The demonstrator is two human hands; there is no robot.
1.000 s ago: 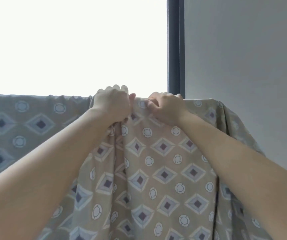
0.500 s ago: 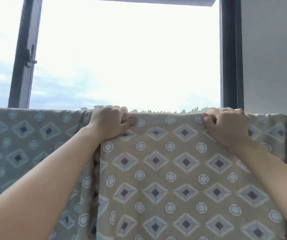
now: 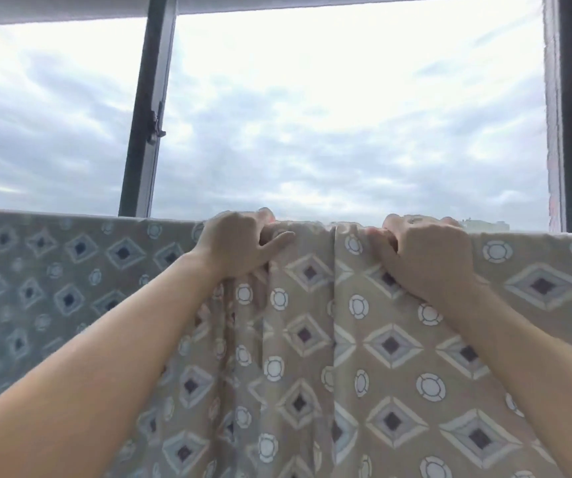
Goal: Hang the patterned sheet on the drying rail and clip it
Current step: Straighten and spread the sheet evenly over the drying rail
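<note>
Gripping one patterned sheet (image 3: 364,339): two hands (image 3: 239,243).

The patterned sheet (image 3: 374,346), beige with diamond and circle motifs, hangs over a horizontal line in front of the window frame (image 3: 146,108). The left hand (image 3: 239,244) and right hand (image 3: 426,253) grip its top edge, fingers curled over it, near each other. Vertical folds gather between and below the hands.
</note>
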